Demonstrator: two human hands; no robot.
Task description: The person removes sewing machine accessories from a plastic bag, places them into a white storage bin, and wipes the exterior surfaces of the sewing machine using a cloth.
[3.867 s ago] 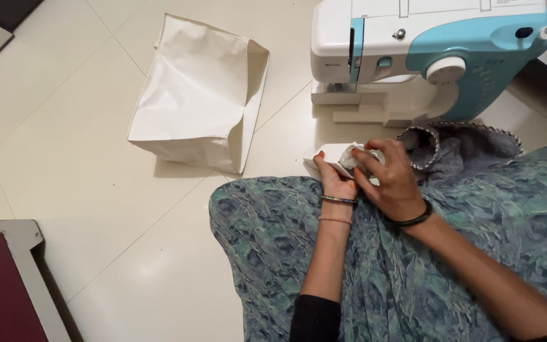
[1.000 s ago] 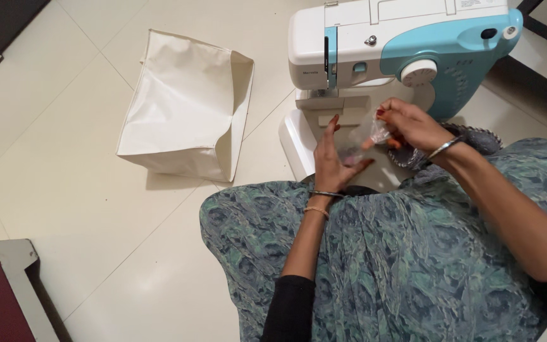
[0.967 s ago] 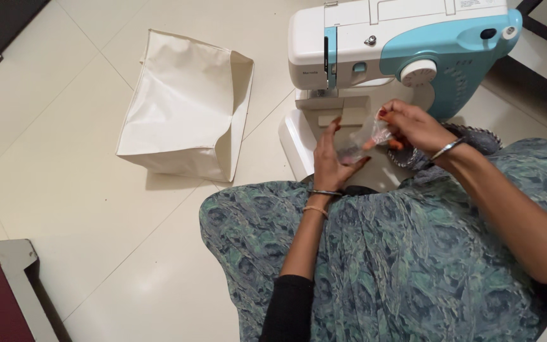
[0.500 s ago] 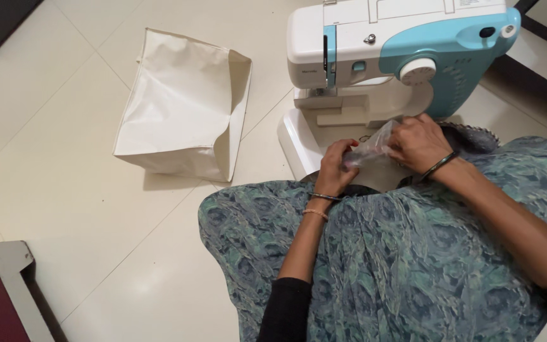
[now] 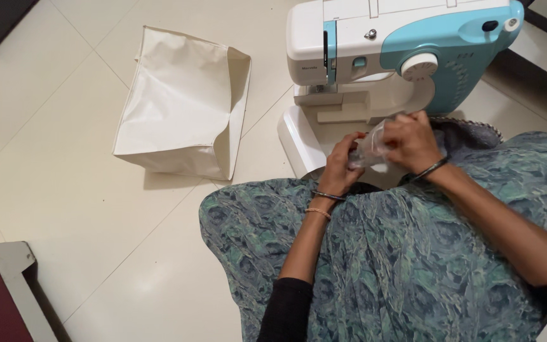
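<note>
1. Left hand (image 5: 339,170), centre-right of frame, just below the sewing machine base: fingers curled round the lower left end of a small clear plastic bag (image 5: 367,151), pinching it.
2. Right hand (image 5: 410,142), right next to it: fingers bent over the bag's upper right end, gripping it too. Both hands touch the bag, w/ only a small bit of it showing between them.
3. The bag is held up just in front of the machine, above the person's lap; what's inside is too small to tell.
4. Sewing machine (image 5: 400,54), upper right of frame, white w/ light blue side and a white round dial; stands on the floor (image 5: 52,183).
5. White curved tray (image 5: 299,142) lies at the machine's foot, just left of the left hand.
6. Grey cloth (image 5: 470,132) w/ a patterned edge lies right of the right hand, partly hidden by it, beside the machine's blue end.
7. Cream fabric cover (image 5: 182,101), box-shaped and open to the right, lies on its side in upper left of frame, well apart from the hands.
8. Green-blue patterned garment (image 5: 400,266) covers the lap, lower right; thin bangles on both wrists, black sleeves at bottom edge.
9. Dark red panel w/ pale frame (image 5: 1,297) in the lower left corner.
</note>
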